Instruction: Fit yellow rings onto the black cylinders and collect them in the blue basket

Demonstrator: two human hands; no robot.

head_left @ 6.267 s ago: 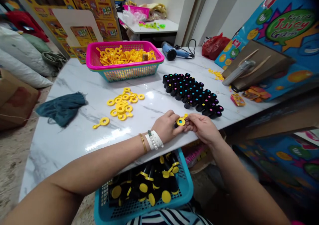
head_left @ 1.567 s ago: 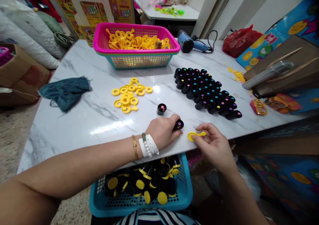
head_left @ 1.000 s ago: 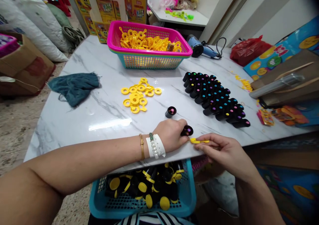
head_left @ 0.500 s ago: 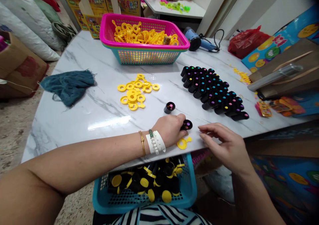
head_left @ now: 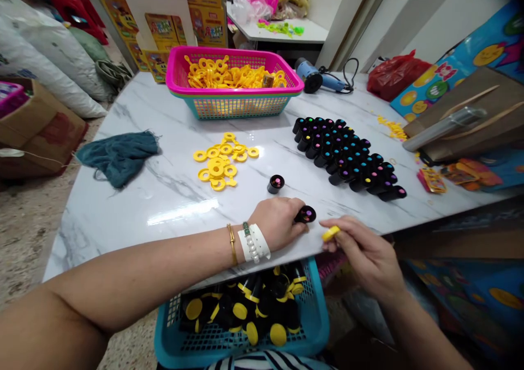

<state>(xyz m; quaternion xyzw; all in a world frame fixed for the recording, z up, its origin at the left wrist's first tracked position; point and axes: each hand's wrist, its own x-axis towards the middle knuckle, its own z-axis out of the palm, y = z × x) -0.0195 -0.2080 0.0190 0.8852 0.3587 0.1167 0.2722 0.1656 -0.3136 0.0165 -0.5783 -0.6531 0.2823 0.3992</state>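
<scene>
My left hand (head_left: 280, 224) is closed round a black cup (head_left: 306, 214) with a purple piece inside, tilted with its mouth toward the right. A yellow ring cap (head_left: 331, 233) is pinched between the fingers of my right hand (head_left: 364, 255), a short way right of that cup and apart from it. Another black cup (head_left: 270, 185) with a pink piece inside stands upright just beyond my left hand. Farther back lies a loose pile of yellow ring caps (head_left: 216, 168). To the right stand rows of black cups (head_left: 341, 150) with coloured pieces inside.
A pink basket (head_left: 174, 72) of yellow caps sits at the back, inside a teal one. Below the table edge, a blue basket (head_left: 164, 326) holds capped black cups. A teal cloth (head_left: 118, 154) lies left; a blue heat gun (head_left: 323, 78) and red bag (head_left: 395, 75) lie behind.
My right hand has picked up the yellow ring cap that lay by the table's front edge. The left hand still holds its black cup in about the same place. The view has tilted slightly.
</scene>
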